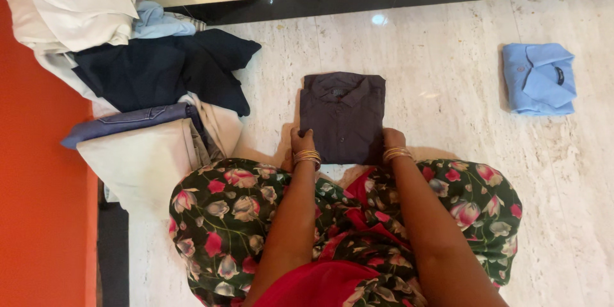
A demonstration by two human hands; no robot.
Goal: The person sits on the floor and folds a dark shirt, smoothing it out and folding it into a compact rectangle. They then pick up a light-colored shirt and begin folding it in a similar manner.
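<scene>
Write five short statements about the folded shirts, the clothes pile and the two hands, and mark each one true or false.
1. Both hands, the left hand and the right hand, rest on the near edge of the dark grey folded shirt. True.
2. The light blue folded shirt lies on top of the grey one. False: it lies apart, far to the right on the marble floor.
3. A pile of unfolded clothes sits to the left. True.
4. The grey shirt is spread out flat, unfolded. False: it is folded, collar up.
5. Both wrists are bare. False: both wear gold bangles.
</scene>
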